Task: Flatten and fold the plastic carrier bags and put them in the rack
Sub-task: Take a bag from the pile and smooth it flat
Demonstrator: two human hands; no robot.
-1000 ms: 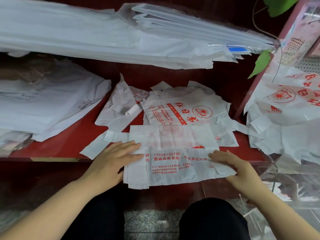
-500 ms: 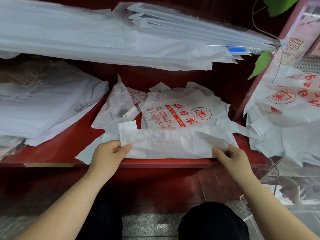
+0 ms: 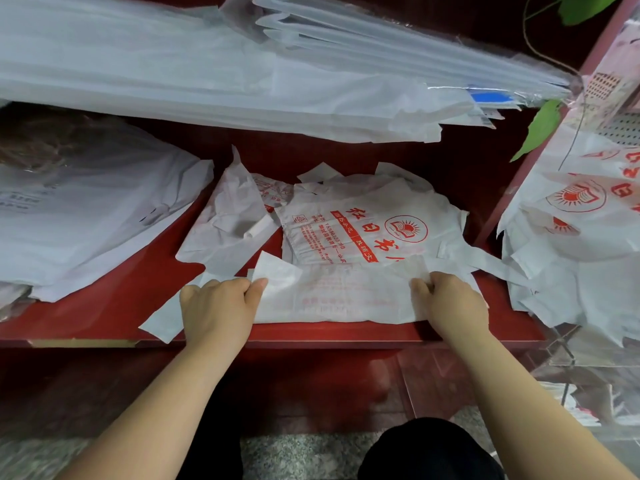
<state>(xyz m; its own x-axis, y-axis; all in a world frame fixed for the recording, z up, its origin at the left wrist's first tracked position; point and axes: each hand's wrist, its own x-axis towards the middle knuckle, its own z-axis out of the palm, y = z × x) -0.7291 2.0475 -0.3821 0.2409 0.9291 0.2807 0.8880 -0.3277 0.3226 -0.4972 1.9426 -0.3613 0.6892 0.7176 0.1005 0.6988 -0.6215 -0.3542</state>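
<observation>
Folded white carrier bag [image 3: 341, 294] w/ faint red print showing thru, left hand [image 3: 219, 311] & right hand [image 3: 450, 303] both pinching its ends on the red shelf [image 3: 104, 306].

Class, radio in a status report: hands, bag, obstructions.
Left hand, right hand pinch folded bag at ends. Bag on red shelf. Printed bag close behind.

Folded bag [image 3: 339, 299]: white, with faint red print showing through.
Printed bag [image 3: 363, 233], at its 12 o'clock: white, with red characters and a red ringed sun-and-book emblem.
Side bags [image 3: 575, 216], 3 o'clock: white, with the same red emblem.
Rack shelf [image 3: 104, 320]: dark red.
Leaf [image 3: 540, 129], 1 o'clock: green.
Floor [image 3: 294, 455], 6 o'clock: speckled grey.
</observation>
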